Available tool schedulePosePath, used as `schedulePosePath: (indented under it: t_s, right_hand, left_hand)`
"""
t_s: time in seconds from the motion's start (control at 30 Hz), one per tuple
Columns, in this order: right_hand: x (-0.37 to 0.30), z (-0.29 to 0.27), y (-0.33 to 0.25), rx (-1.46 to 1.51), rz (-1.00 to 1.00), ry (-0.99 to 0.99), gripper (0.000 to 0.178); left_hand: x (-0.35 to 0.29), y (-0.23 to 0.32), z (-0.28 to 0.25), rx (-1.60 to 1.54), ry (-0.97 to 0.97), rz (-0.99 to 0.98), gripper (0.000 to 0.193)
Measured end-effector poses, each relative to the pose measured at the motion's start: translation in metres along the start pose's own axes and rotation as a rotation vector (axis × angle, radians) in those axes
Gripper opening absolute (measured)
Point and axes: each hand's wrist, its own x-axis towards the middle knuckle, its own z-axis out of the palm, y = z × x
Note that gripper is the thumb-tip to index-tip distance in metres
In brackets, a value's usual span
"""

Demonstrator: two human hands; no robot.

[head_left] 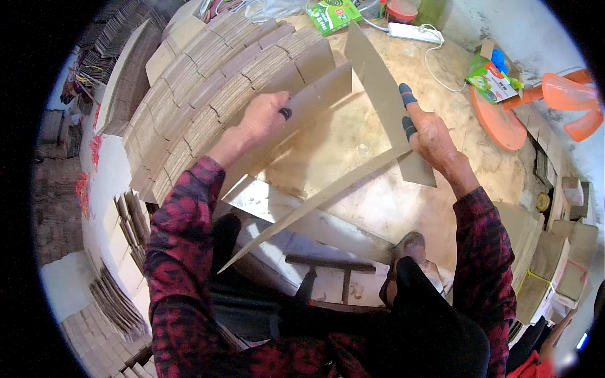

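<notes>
My left hand [259, 121], a dark cover on one finger, is closed on the upper edge of an upright brown cardboard sheet [324, 94]. That sheet stands at the near side of packed rows of folded cardboard [208, 94]. On the right, my right hand [432, 135] has dark covers on two fingers and grips a cardboard piece with two long panels. One panel [372, 79] reaches away from me; the other, a thin strip [315, 201], slants toward my lap. The panels meet or cross by the hand; I cannot tell whether they are joined.
Beneath lies a pale wooden board [302, 151]. At the far side are a green box [333, 16] and a white power strip [416, 33]. An orange fan [501, 120] and another green box [493, 79] stand right. Cardboard stacks [120, 302] line the left.
</notes>
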Motion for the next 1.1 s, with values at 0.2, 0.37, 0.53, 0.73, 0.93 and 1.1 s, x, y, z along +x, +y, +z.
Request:
schedulePosePath:
  t_s: [0.2, 0.37, 0.53, 0.73, 0.93, 1.1]
  right_hand:
    - [-0.011, -0.023, -0.02, -0.113, 0.006, 0.025, 0.061]
    - [-0.033, -0.031, -0.012, -0.096, -0.07, 0.162, 0.061]
    - [-0.055, -0.033, -0.019, -0.054, -0.124, 0.192, 0.064]
    - [-0.07, -0.028, -0.023, -0.019, 0.023, 0.195, 0.056]
    - [-0.077, 0.007, 0.012, -0.041, 0.161, -0.022, 0.058]
    - [-0.067, 0.022, 0.009, 0.028, 0.069, -0.046, 0.075]
  left_hand:
    - [-0.008, 0.064, 0.027, 0.129, -0.144, 0.176, 0.015]
    - [-0.006, 0.093, 0.041, 0.15, -0.153, 0.208, 0.015]
    - [0.011, 0.117, 0.053, 0.045, -0.046, 0.158, 0.018]
    - [0.027, 0.154, 0.056, -0.099, -0.053, 0.213, 0.017]
    - [0.02, 0.151, 0.052, -0.175, -0.185, 0.165, 0.024]
    - [0.029, 0.052, 0.014, 0.284, 0.373, 0.063, 0.038]
